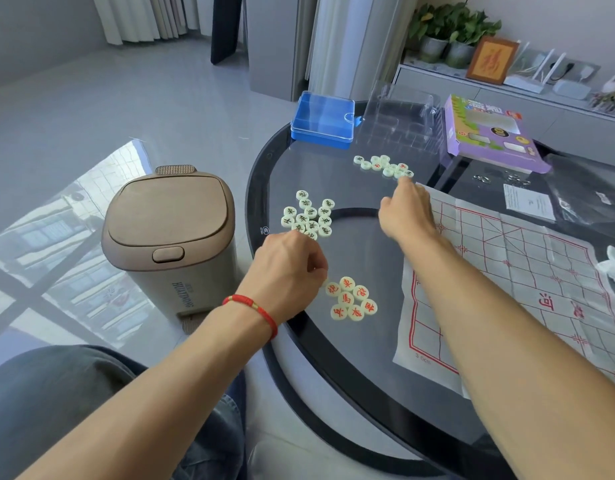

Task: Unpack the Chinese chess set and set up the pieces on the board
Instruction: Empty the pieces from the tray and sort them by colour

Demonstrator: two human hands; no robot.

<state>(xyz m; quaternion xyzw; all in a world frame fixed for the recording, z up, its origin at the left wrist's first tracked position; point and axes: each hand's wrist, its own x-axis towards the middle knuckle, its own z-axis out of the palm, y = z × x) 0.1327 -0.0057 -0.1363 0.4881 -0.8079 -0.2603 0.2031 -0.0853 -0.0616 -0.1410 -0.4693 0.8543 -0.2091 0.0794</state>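
My left hand sits knuckles-up on the glass counter between two clusters of pieces; its fingers are curled tight, apparently pinching a piece, though the piece itself is hidden from view. A red cord bracelet circles that wrist. My right hand reaches forward, fingers extended and only slightly bent, the tips touching the nearest piece of the far mixed cluster.

Black-lettered pieces lie face up just beyond my left hand. Red-lettered pieces lie face up just beside it, nearer me. The paper board, red-gridded, is spread flat to the right with no pieces on it; it bears the character "河" and a corner mark that seems to read "3.0cm".

The blue lidded case, a clear plastic tray and the purple packaging box stand at the far edge. The brown lidded bin on the floor reads "HUAJYDIONG", roughly.
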